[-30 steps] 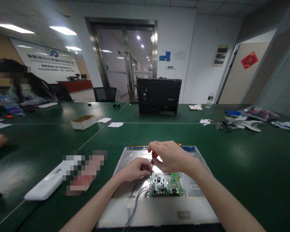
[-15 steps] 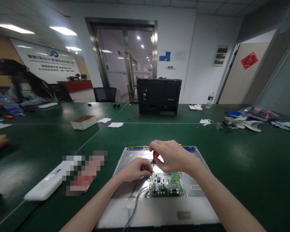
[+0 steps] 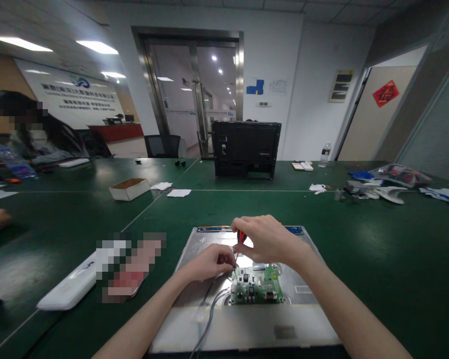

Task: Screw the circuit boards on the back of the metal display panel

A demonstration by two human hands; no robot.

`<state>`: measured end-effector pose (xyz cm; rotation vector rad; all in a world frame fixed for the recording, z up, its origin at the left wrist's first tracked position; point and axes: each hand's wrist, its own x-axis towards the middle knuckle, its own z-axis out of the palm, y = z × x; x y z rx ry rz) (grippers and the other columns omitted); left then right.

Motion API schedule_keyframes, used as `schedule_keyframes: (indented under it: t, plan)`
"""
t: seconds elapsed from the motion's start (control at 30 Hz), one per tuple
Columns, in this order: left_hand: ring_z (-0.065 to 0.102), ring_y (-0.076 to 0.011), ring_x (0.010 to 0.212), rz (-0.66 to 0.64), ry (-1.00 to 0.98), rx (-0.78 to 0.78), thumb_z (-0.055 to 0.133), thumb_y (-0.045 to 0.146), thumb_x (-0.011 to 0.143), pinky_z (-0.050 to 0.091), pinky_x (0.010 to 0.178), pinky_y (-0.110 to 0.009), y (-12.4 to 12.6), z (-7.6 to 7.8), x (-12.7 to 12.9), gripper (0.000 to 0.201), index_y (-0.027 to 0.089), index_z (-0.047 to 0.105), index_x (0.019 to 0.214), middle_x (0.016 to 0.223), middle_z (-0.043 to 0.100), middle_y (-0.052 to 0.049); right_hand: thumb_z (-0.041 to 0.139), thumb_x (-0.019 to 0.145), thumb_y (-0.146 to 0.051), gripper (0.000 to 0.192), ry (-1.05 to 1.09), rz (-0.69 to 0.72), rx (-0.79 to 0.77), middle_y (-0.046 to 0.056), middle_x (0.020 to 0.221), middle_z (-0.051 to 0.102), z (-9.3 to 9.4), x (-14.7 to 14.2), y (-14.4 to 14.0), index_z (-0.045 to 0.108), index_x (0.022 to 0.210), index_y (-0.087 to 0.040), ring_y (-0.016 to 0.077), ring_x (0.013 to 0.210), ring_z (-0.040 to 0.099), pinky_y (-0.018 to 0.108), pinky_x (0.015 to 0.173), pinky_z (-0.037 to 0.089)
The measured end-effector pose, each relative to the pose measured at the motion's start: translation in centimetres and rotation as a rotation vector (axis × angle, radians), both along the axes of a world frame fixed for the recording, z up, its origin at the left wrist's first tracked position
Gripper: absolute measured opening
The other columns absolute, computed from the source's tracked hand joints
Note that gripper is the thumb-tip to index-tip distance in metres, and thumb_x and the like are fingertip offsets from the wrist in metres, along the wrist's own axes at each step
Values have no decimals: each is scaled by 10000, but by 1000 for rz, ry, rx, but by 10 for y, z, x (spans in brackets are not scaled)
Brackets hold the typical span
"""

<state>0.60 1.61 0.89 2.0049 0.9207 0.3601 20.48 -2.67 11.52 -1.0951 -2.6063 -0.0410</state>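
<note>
My right hand (image 3: 264, 240) is closed on the red and black handle of a screwdriver (image 3: 241, 237), which stands nearly upright. Its thin shaft reaches down to the upper left corner of a green circuit board (image 3: 257, 285). The fingers of my left hand (image 3: 214, 260) are pinched together at that same corner, by the screwdriver's tip; what they hold, if anything, is too small to make out. Under the board lies a flat silvery display panel (image 3: 303, 311), with a blue strip board along its far edge. Grey cables (image 3: 210, 319) run from the board's left side toward me.
A white power strip or similar long block (image 3: 69, 289) and a blurred-out pinkish object (image 3: 134, 271) lie to the left. Farther back are a small open box (image 3: 130, 190), a black monitor casing (image 3: 247, 149), a bottle (image 3: 325, 154) and scattered parts. Another person sits at far left.
My right hand has turned slightly around the screwdriver handle, its fingers shifting a little. My left hand and the circuit board stay in place.
</note>
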Motion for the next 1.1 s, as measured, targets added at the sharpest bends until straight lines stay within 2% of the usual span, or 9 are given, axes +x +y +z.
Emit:
schedule_keyframes:
  t: [0.2,0.33,0.53,0.63,0.8,0.93,1.1]
  plan:
    - [502,-128,616,-1,0,11,575,141,670,388,587,-218,1,-1,-1,91,152,641,731,634,565,29,528,781,-170,172,11,20,-35,24,896,648,0,-1,0,520,952,-182,131,687,543,261,528,241]
    - [500,-129,607,7,18,17,585,150,673,380,572,-217,0,0,0,82,153,646,728,612,558,31,546,823,-237,94,-19,-24,14,11,846,656,-2,-4,2,527,904,-193,128,652,543,260,512,211]
    - [514,-125,602,13,-5,-15,581,165,691,395,578,-219,0,-1,0,106,149,638,780,645,569,25,560,857,-358,165,-51,-32,36,10,787,659,-2,-5,1,546,858,-193,131,624,547,268,510,203]
    - [503,-125,607,2,-4,0,573,152,676,391,574,-216,1,-3,-1,111,151,632,770,641,560,30,565,817,-266,126,-6,22,0,23,863,650,0,-3,-1,550,909,-182,129,667,542,262,523,238]
    - [487,-121,591,2,-6,12,598,171,670,379,556,-211,1,-2,-1,83,153,628,745,628,551,34,520,790,-163,250,24,67,-24,32,941,661,-1,-4,-1,563,1036,-184,131,721,561,258,541,262]
    - [502,-126,595,8,-1,7,598,175,677,389,569,-219,-1,2,0,77,155,633,743,628,564,31,524,854,-270,158,-9,16,37,25,867,676,-4,-7,2,580,985,-200,127,655,556,262,519,223]
    - [508,-127,599,16,2,2,588,174,678,393,576,-223,-2,2,1,106,158,632,773,667,592,22,499,895,-363,180,-64,-19,57,19,776,666,-4,-8,1,570,912,-199,127,603,543,269,506,193]
